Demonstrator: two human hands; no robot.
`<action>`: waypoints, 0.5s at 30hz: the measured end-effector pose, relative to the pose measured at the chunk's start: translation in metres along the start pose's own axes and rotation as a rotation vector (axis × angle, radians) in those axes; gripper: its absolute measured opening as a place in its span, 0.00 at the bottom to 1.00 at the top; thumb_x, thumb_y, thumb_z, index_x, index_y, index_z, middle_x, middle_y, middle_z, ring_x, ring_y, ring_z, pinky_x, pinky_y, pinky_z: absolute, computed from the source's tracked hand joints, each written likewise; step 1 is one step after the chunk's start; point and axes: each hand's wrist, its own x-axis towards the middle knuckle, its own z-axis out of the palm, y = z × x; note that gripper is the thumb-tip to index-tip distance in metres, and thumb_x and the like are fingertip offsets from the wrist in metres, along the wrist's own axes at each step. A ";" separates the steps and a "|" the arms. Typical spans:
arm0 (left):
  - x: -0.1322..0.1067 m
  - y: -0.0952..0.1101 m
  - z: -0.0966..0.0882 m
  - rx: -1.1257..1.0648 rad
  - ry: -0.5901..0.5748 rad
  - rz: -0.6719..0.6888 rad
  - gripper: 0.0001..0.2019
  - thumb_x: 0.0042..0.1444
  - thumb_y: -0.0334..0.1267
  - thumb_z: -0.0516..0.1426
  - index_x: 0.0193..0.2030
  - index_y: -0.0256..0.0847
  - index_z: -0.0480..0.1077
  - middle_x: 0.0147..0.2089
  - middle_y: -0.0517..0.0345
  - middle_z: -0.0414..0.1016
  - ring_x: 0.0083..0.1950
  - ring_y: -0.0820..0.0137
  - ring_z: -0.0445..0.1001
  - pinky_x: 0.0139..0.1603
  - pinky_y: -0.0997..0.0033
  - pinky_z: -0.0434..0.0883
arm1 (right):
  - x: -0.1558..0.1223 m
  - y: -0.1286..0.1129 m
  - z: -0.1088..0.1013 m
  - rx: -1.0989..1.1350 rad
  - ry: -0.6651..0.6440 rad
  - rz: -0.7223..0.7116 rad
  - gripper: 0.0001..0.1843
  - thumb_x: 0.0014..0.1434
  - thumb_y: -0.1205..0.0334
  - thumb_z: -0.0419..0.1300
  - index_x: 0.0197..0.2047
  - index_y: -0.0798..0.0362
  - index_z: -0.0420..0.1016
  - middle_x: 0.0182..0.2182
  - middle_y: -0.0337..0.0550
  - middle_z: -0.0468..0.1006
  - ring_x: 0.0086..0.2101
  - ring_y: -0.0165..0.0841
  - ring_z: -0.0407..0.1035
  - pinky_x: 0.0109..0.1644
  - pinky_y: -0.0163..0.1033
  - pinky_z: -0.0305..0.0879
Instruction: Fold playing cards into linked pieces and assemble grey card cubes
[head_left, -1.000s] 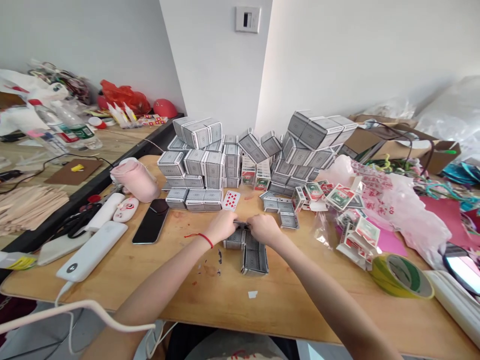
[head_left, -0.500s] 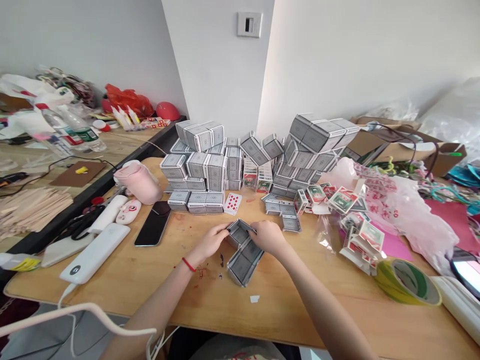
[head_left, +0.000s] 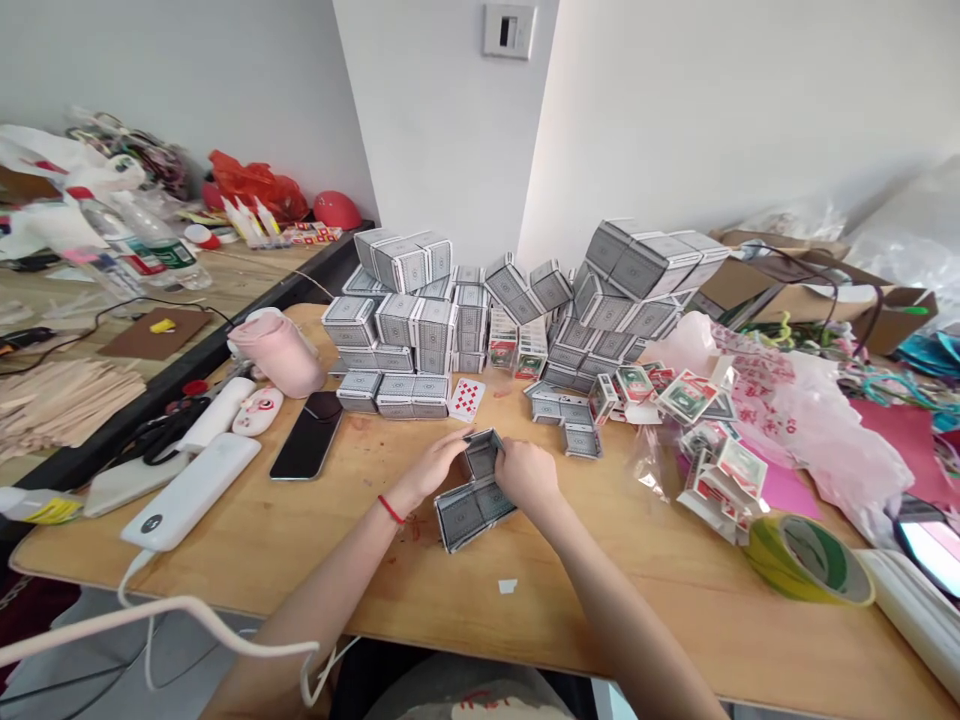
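Between my hands is an open-topped shape folded from grey-backed playing cards (head_left: 466, 513), resting on or just over the wooden table (head_left: 300, 570). My left hand (head_left: 435, 468) pinches its far left corner, fingers closed on the card wall. On its right side my right hand (head_left: 527, 476) grips the wall, thumb and fingers closed round it. A similar card piece (head_left: 566, 412) lies beyond my right hand. Behind stand stacks of closed card blocks (head_left: 416, 335) on the left and more card blocks (head_left: 630, 270) on the right. A ten of diamonds card (head_left: 467, 399) lies face up before them.
A black phone (head_left: 306, 437), a white power bank (head_left: 191, 492) with a cable and a pink roll (head_left: 277, 350) lie on the left. On the right are opened card boxes (head_left: 727, 480), yellow-green tape (head_left: 810, 560) and a plastic bag (head_left: 795, 400). A paper scrap (head_left: 508, 586) lies in front.
The card shape has turned clockwise, its near end swinging left. Both hands have stayed on it, shifting slightly. The whole view has moved a little.
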 end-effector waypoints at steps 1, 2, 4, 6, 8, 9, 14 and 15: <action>-0.002 0.001 -0.003 0.017 -0.007 -0.005 0.24 0.56 0.40 0.45 0.58 0.33 0.62 0.63 0.52 0.59 0.64 0.66 0.58 0.65 0.63 0.54 | -0.001 0.002 0.002 0.041 0.012 0.011 0.16 0.59 0.66 0.46 0.44 0.57 0.72 0.40 0.55 0.76 0.39 0.41 0.73 0.39 0.39 0.65; -0.006 0.003 -0.006 0.048 -0.012 -0.009 0.24 0.56 0.40 0.46 0.59 0.34 0.61 0.64 0.52 0.59 0.64 0.66 0.58 0.65 0.63 0.54 | -0.002 0.004 0.004 0.083 0.027 0.017 0.18 0.58 0.67 0.46 0.49 0.57 0.68 0.43 0.55 0.75 0.40 0.40 0.73 0.40 0.39 0.65; -0.015 0.005 -0.012 0.141 -0.030 -0.016 0.26 0.54 0.42 0.50 0.60 0.36 0.59 0.63 0.52 0.59 0.63 0.64 0.59 0.63 0.63 0.58 | -0.003 0.010 0.009 0.169 0.071 0.017 0.27 0.55 0.70 0.48 0.60 0.57 0.57 0.50 0.56 0.69 0.43 0.40 0.71 0.43 0.39 0.64; -0.026 0.008 -0.017 0.262 0.003 0.012 0.30 0.50 0.40 0.55 0.61 0.37 0.58 0.62 0.50 0.62 0.61 0.62 0.63 0.60 0.65 0.62 | -0.003 0.016 0.013 0.230 0.125 0.002 0.35 0.53 0.71 0.49 0.64 0.58 0.48 0.55 0.57 0.63 0.49 0.40 0.66 0.49 0.39 0.61; -0.033 0.012 -0.019 0.382 -0.021 0.045 0.24 0.48 0.35 0.55 0.55 0.39 0.66 0.55 0.52 0.70 0.54 0.63 0.70 0.54 0.67 0.66 | 0.000 0.022 0.016 0.267 0.162 -0.052 0.35 0.52 0.70 0.50 0.64 0.57 0.47 0.57 0.56 0.60 0.55 0.42 0.58 0.54 0.41 0.56; -0.034 0.014 -0.020 0.441 -0.044 0.046 0.19 0.49 0.33 0.54 0.49 0.40 0.70 0.50 0.54 0.75 0.50 0.64 0.73 0.51 0.67 0.68 | 0.002 0.024 0.017 0.288 0.165 -0.095 0.35 0.52 0.69 0.51 0.63 0.56 0.49 0.57 0.55 0.59 0.56 0.42 0.56 0.56 0.42 0.55; -0.022 0.027 -0.016 0.694 -0.008 0.087 0.12 0.53 0.31 0.51 0.37 0.42 0.76 0.39 0.55 0.79 0.41 0.64 0.76 0.42 0.69 0.68 | 0.019 0.026 0.010 0.355 0.092 -0.268 0.34 0.46 0.63 0.61 0.57 0.54 0.58 0.54 0.50 0.65 0.54 0.39 0.58 0.55 0.40 0.55; -0.018 0.029 -0.016 0.724 -0.007 0.099 0.12 0.53 0.31 0.50 0.36 0.42 0.76 0.38 0.55 0.79 0.41 0.65 0.76 0.41 0.69 0.68 | 0.022 0.025 0.006 0.332 0.096 -0.263 0.34 0.44 0.62 0.63 0.55 0.55 0.60 0.53 0.50 0.66 0.53 0.41 0.59 0.53 0.41 0.56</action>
